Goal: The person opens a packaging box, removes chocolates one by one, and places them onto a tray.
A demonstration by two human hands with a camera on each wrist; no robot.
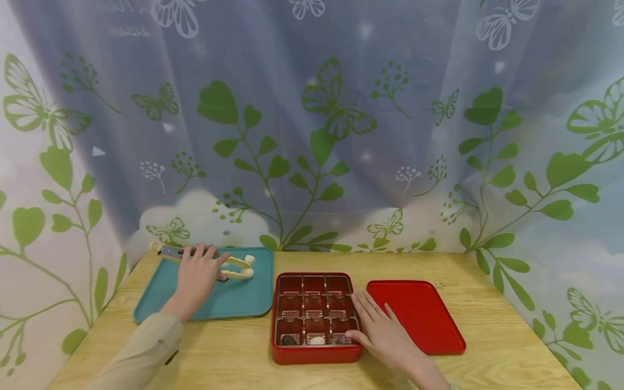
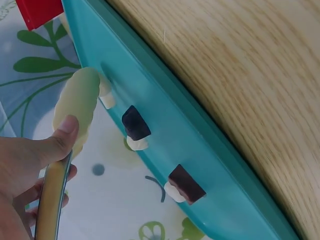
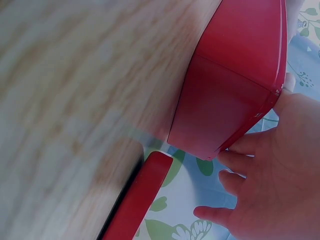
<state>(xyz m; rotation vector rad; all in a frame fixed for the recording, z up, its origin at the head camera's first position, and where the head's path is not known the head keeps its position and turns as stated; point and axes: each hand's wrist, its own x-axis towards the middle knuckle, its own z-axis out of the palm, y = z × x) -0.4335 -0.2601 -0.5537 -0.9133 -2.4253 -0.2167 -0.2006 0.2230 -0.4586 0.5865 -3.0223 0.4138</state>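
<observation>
Reaching over the tray (image 1: 244, 300), our left hand (image 1: 197, 276) clamps tongs (image 2: 79, 97), perhaps touching a white piece (image 2: 108, 102), while our right hand (image 1: 387, 336), fingers straight, touches the red box (image 1: 317, 356).

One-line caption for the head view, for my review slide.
Left hand grips tongs over a teal tray; right hand rests against a red nine-compartment box with chocolates in its front row.
</observation>
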